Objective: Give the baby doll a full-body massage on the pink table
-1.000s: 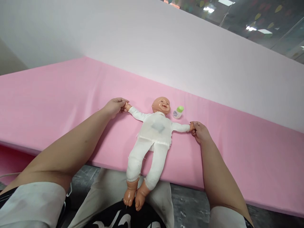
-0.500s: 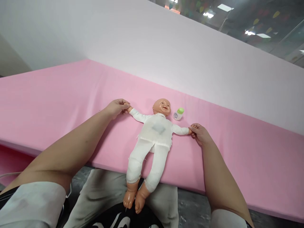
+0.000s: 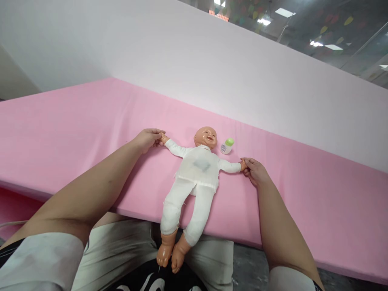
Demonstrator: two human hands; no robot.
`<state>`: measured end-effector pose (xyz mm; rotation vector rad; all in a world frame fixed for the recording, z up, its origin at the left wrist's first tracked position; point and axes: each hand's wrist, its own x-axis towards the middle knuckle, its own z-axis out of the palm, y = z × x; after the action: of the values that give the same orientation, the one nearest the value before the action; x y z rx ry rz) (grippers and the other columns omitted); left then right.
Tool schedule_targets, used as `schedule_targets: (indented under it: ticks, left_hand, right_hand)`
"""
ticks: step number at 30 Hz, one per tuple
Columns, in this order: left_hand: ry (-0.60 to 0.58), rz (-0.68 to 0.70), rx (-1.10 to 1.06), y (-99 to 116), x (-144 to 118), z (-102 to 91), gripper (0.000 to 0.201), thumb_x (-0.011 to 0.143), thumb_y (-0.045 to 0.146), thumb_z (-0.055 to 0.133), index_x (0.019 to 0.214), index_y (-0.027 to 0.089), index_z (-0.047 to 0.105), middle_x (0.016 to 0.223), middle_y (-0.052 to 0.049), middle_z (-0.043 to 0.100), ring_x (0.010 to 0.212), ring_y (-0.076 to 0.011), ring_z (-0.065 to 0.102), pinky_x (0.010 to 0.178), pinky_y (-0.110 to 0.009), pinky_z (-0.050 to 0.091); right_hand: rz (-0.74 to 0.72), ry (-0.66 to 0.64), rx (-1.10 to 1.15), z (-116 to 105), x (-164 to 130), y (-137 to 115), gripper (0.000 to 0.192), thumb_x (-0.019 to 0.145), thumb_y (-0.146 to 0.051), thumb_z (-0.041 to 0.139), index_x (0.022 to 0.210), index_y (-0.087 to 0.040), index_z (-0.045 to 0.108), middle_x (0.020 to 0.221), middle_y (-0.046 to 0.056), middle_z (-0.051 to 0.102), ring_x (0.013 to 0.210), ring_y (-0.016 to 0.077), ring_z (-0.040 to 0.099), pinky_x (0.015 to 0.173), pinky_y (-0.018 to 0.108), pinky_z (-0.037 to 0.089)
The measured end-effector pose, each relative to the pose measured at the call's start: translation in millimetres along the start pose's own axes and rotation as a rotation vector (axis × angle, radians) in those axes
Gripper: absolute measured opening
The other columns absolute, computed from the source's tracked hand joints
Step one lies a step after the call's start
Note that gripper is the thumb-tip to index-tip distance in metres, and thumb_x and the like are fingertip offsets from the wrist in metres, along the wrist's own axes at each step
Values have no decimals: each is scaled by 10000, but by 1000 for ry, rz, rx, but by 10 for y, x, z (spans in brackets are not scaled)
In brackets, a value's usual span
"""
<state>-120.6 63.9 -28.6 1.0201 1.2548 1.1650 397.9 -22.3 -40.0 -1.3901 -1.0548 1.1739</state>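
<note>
A baby doll (image 3: 200, 165) in white cloth lies face up, its arms stretched out sideways. Its head points toward the wall, and its bare feet hang past the near edge, over my lap. My left hand (image 3: 149, 140) pinches the doll's small hand (image 3: 164, 138) on the left side. On the other side, my right hand (image 3: 254, 169) has thumb and fingers closed around the doll's other hand (image 3: 243, 165). Beside the doll's head rests a small clear bottle (image 3: 226, 146) with a green cap, touched by neither hand.
Pink padded bedding (image 3: 318, 202) spreads under the doll, with its front edge along my legs. A white wall (image 3: 197, 60) rises behind it. Above the wall, a window (image 3: 303, 32) shows ceiling lights. A pale cable (image 3: 13, 222) runs at the lower left.
Both hands keep hold of the doll's hands, and the doll and bottle stay in place. My legs below the front edge have shifted a little outward.
</note>
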Motion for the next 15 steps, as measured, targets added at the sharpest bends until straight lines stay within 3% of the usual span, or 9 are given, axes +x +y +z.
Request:
schedule_targets:
  ticks: [3,5,8,12,15]
  left_hand:
    - [-28,13,-13,-8,1,-15,319,716,139,834,1027,138,764,902,-117,786,609,-151,669,585,-268,546]
    - [-35,20,-8,-19,13,-23,328,686,147,864,997,150,761,857,-99,773,594,-148,661,584,-270,541]
    - [-36,29,16,-25,26,-24,290,662,152,879,920,162,745,734,-63,727,550,-149,639,540,-264,499]
    - [-26,39,58,1,4,0,215,686,187,871,831,169,714,667,-61,706,524,-160,633,500,-258,456]
    - [2,43,71,19,-16,22,172,737,222,847,796,173,694,655,-65,705,502,-159,621,488,-258,455]
  right_hand:
    - [7,-61,52,-27,-30,-27,451,698,-405,930,1064,-212,750,1002,70,782,559,86,547,480,241,457]
    - [3,-85,56,-30,-53,-46,449,688,-381,942,1061,-221,749,1028,69,784,574,92,559,494,251,469]
    - [-16,-114,13,-13,-71,-59,427,646,-361,973,961,-213,725,897,34,760,548,91,536,467,242,424]
    - [-5,-94,-70,14,-49,-36,427,655,-409,980,813,-222,630,602,-47,595,465,88,464,419,219,339]
    - [-7,-57,-77,28,-15,-6,455,695,-501,953,791,-231,599,555,-64,539,419,75,404,387,210,272]
